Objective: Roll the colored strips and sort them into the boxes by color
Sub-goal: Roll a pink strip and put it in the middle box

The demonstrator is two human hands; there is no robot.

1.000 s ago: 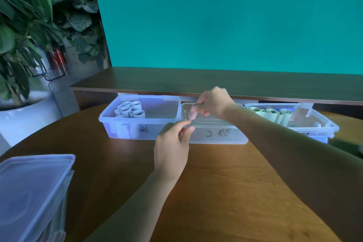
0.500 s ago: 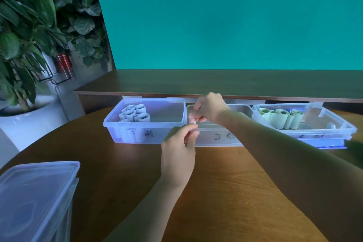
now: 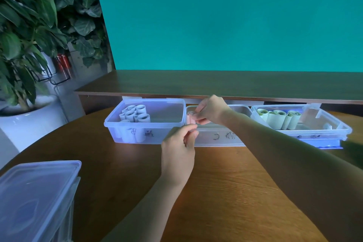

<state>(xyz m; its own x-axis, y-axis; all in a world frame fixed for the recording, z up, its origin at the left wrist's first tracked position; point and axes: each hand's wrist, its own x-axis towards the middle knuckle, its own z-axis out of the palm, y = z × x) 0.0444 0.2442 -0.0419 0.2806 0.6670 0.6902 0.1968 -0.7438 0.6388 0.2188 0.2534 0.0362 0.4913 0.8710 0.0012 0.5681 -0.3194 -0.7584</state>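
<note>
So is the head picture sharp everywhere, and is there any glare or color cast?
Head view: the wide lens bends the edges, so the shelf tilts; a bluish cast tints the boxes; soft glare lies on the lidded box; the hands and pink strip are slightly soft, and the box labels are too blurred to read.

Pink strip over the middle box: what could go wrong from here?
1. The pink strip is only part rolled, pinched between the right hand and left hand; a loose grip could let it uncoil.
2. It sits by the wall shared by the middle box and left box, so it might drop among the pale rolls.
</note>
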